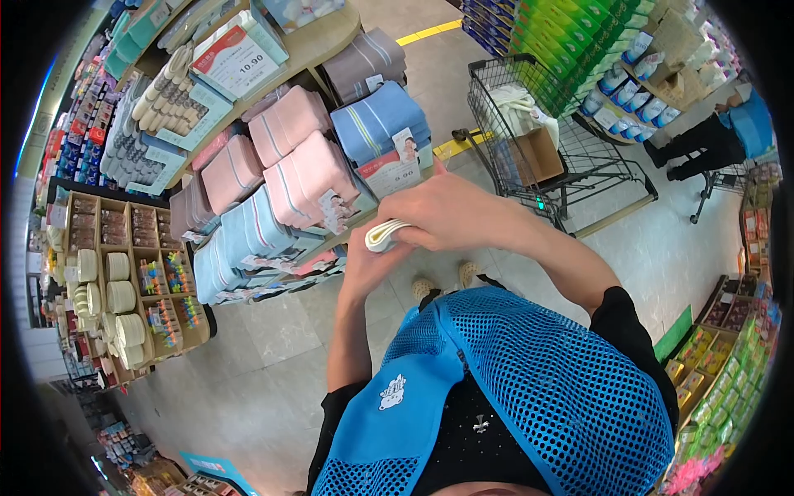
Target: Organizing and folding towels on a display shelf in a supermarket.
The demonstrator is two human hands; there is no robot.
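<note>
Both of my hands are on a small folded white cloth (381, 237), its rolled layers facing me and a yellowish edge showing inside. My left hand (365, 263) holds it from below and the left. Over its top and right side lies my right hand (443, 208), with the fingers bent round it. Just beyond my hands, folded pink towels (307, 180) and blue towels (379, 121) are stacked on a display shelf. Light blue towels (245, 232) lie nearer on the left. Much of the cloth is hidden by my fingers.
A black wire shopping cart (595, 180) holds an open cardboard box (536, 156) and white cloth or bags. A wooden compartment rack (136, 245) stands left. Green stacked packages (564, 43) rise behind the cart. A person in a blue vest (747, 127) is at far right beside another cart.
</note>
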